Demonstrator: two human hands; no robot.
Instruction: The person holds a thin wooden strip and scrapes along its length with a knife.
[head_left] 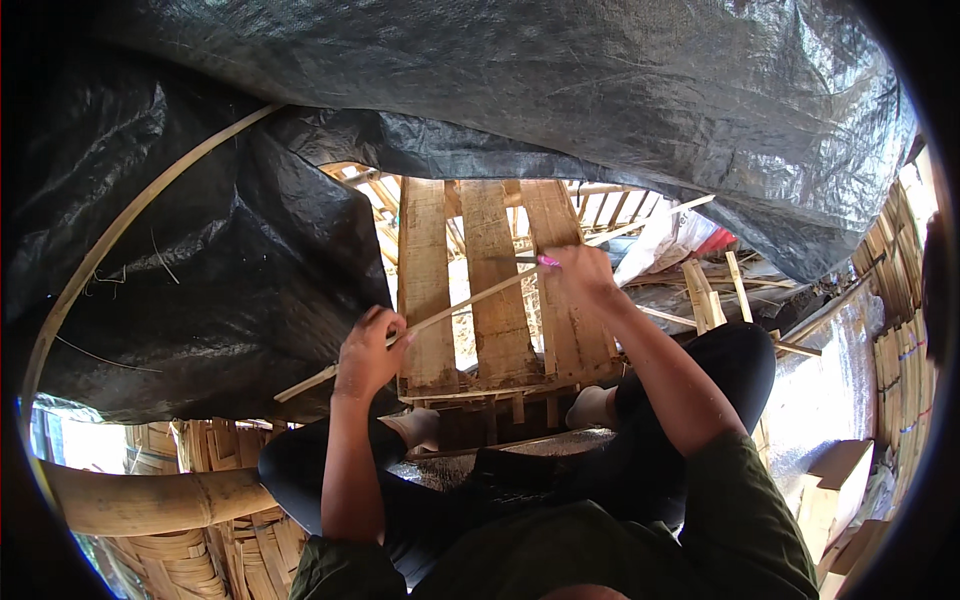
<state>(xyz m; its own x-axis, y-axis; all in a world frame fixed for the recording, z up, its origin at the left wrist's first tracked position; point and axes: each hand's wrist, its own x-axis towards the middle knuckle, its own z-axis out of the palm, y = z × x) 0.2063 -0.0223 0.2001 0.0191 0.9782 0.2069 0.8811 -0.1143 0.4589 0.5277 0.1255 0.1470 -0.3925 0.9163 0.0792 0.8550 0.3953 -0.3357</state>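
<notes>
A long, thin bamboo strip (470,303) slants up from lower left to the right across the middle. My left hand (369,352) is closed around it towards its lower end, which sticks out past the wrist. At the strip's upper end, my right hand (582,274) is closed on a small knife with a pink handle (548,261). Its thin blade points left, close to the strip; whether they touch, I cannot tell. Beneath the strip is a rack of wooden planks (428,290) with gaps between them.
Black plastic sheeting (520,80) hangs over the far side, and more sheeting (200,260) covers the left. A curved bamboo strip (130,210) arches there. A thick bamboo pole (150,500) lies at lower left. Wood offcuts (700,295) and a wooden block (835,490) are at right.
</notes>
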